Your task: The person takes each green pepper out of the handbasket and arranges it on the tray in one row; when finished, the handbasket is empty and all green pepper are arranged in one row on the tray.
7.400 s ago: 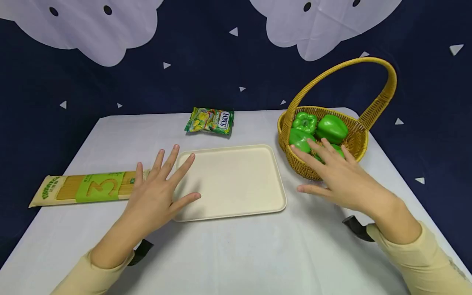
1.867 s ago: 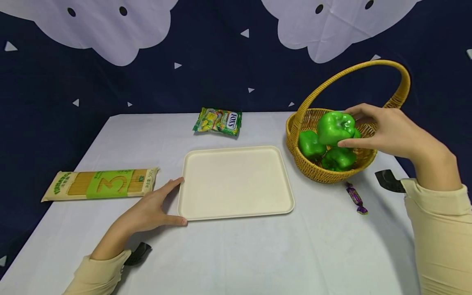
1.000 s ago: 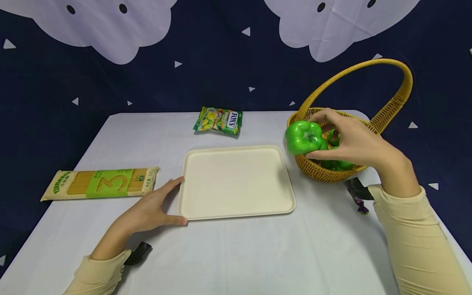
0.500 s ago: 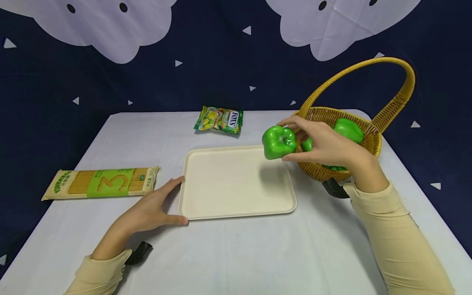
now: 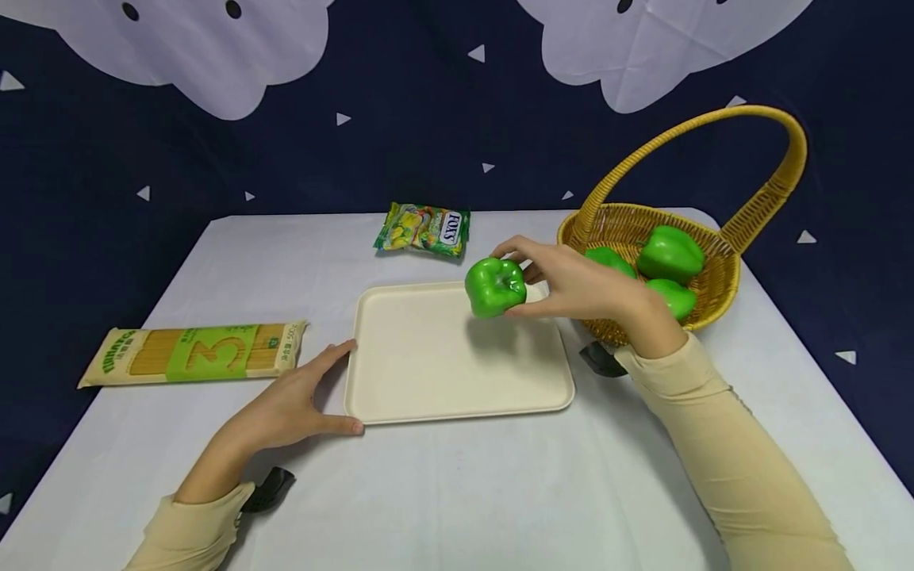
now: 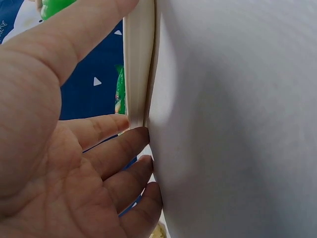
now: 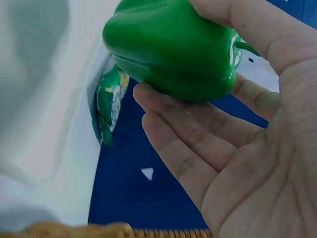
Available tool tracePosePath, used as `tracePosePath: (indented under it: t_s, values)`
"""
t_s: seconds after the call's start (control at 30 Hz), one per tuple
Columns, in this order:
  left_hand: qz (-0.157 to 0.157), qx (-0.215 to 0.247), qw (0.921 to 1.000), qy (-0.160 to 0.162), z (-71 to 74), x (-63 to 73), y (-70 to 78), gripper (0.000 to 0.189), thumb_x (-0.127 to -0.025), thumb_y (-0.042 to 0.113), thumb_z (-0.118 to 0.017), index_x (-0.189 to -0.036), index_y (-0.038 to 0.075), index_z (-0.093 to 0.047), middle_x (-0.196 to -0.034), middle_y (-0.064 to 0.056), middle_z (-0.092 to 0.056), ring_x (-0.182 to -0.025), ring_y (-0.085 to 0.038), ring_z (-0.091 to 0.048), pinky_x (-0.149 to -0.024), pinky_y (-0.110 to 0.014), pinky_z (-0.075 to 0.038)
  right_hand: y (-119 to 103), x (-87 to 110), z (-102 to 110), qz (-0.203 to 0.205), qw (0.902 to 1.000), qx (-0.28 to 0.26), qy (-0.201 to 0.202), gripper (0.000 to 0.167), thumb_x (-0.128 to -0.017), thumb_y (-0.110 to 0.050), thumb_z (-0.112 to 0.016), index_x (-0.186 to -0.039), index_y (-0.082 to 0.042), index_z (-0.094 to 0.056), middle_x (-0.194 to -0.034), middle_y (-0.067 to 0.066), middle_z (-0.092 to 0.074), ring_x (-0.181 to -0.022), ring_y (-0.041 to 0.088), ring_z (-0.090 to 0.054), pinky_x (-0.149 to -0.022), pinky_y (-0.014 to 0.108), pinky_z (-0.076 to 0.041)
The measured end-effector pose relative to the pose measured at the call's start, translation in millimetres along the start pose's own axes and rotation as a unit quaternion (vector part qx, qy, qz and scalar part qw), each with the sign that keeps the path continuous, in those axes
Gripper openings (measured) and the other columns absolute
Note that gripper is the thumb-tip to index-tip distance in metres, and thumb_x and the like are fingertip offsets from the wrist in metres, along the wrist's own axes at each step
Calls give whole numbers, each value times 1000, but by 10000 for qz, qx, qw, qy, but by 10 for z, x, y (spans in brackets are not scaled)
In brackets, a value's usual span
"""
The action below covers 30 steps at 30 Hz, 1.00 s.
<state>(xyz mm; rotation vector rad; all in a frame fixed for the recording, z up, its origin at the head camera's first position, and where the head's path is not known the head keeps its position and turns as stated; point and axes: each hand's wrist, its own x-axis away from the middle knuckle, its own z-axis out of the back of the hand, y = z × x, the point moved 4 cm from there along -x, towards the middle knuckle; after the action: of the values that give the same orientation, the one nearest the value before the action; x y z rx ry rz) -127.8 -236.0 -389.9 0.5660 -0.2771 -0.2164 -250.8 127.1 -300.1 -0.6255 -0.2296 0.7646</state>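
My right hand (image 5: 581,284) pinches a green bell pepper (image 5: 494,287) between thumb and fingers, above the back right part of a cream tray (image 5: 435,365). The pepper's shadow falls on the tray, apart from it. In the right wrist view, the pepper (image 7: 168,49) lies against the fingertips, with its stem toward the palm. My left hand (image 5: 282,408) rests at the tray's left side. In the left wrist view, its thumb and fairly straight fingers (image 6: 119,151) touch the tray's edge (image 6: 138,64). A wicker basket (image 5: 723,289) holds more green bell peppers (image 5: 671,254).
A pack of noodles (image 5: 214,353) lies left of the tray. Behind the tray sits a green Fox's candy bag (image 5: 424,230). The basket's tall handle (image 5: 793,159) arches up at the right. White cloth (image 5: 485,492) covers the table; a dark patterned curtain (image 5: 400,103) hangs behind.
My right hand has lifted the bell pepper from the basket and carried it left over the tray. Earlier spread above the table, my left hand now stays at the tray's edge. A purple-wrapped candy is now hidden.
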Motion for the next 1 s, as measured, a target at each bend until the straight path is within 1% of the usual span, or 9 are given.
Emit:
tracePosePath:
  t_s: [0.17, 0.27, 0.37, 0.57, 0.63, 0.8, 1.0]
  values:
    - [55, -4, 10000, -41, -8, 2, 0, 125, -72, 62, -95, -170, 19, -31, -173, -27, -32, -156, -58, -33, -118, -79, -36, -64, -165, -113, 200, 9994, -209, -209, 71, -90, -28, -90, -148, -18, -51, -141, 9, -68, -122, 29, -73, -107, 47, -60]
    - [54, -11, 10000, -34, -7, 6, 2, 125, -72, 62, -95, -170, 18, -31, -173, -28, -33, -156, -58, -34, -117, -79, -37, -109, -296, -188, 239, 9987, -299, -327, 72, -90, -29, -90, -149, -19, -50, -139, 9, -69, -120, 27, -73, -107, 44, -61]
    - [50, -9, 10000, -19, -1, 11, 9, 125, -72, 62, -95, -170, 17, -31, -172, -28, -33, -155, -58, -34, -117, -79, -37, -157, -452, -273, 239, 9979, -426, -429, 74, -90, -29, -90, -151, -16, -49, -139, 10, -68, -119, 25, -73, -106, 40, -61]
    - [41, -42, 10000, -11, 0, -5, 8, 125, -72, 63, -94, -170, 16, -32, -172, -28, -34, -155, -57, -35, -117, -78, -37, -255, -711, -461, 316, 9952, -650, -655, 76, -91, -29, -89, -152, -11, -48, -137, 13, -68, -118, 26, -73, -107, 43, -61]
    - [29, -57, 10000, -2, 0, -10, 4, 125, -72, 63, -94, -170, 16, -32, -172, -27, -35, -155, -57, -36, -118, -78, -37, -292, -773, -518, 341, 9944, -684, -724, 76, -91, -31, -89, -151, -12, -48, -137, 14, -68, -117, 26, -74, -107, 43, -61]
    - [-62, -22, 10000, 1, 1, -9, 2, 124, -73, 63, -94, -169, 16, -32, -172, -27, -36, -155, -56, -37, -117, -78, -38, -337, -892, -656, 297, 9939, -619, -862, 76, -91, -38, -88, -151, -16, -47, -137, 12, -67, -115, 23, -74, -105, 38, -61]
    - [-115, 71, 9999, -46, 4, 2, -7, 122, -75, 64, -93, -170, 18, -31, -172, -26, -35, -155, -56, -37, -117, -78, -38, -384, -997, -799, 353, 9944, -508, -858, 73, -90, -42, -88, -148, -18, -51, -132, 9, -69, -108, 18, -74, -101, 34, -61]
